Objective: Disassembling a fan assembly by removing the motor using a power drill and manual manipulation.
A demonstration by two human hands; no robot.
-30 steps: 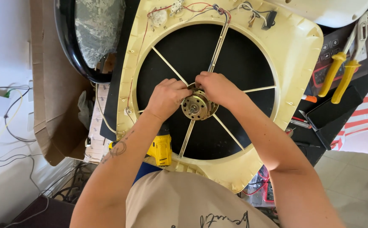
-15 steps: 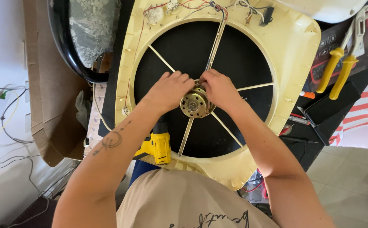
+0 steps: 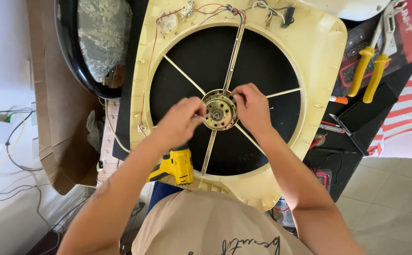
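- Round brass-coloured metal motor hub [image 3: 219, 111]: sits at centre of dark circular opening of cream plastic fan housing [image 3: 315, 56], where thin pale metal spokes [image 3: 183, 74] meet; housing lies flat on black work surface.
- Compared with half a second ago: hub face now fully exposed, central shaft hole and ring of small holes readable; previously half covered by both hands.
- Left hand [image 3: 180, 123]: shifted outward to left rim of hub; fingertips pinched narrow at rim edge, touching it; cannot tell whether something small is held between them.
- Right hand [image 3: 251, 107]: moved up and right, now at upper right rim of hub; thumb and forefinger curled close together against rim, rest of fingers loosely bent. No tool in either hand.
- Judgement: hands have gone from covering hub to working its edge from opposite sides; consistent with fine fingertip work on rim fixings, hub itself not displaced from spoke junction.
- Red and white thin wires [image 3: 206, 9] along top edge of housing: unchanged, untouched.
- Yellow cordless drill [image 3: 176, 166]: lies just under left forearm, near lower housing rim, not gripped.
- Yellow-handled pliers [image 3: 371, 71]: well apart on right, on dark box.
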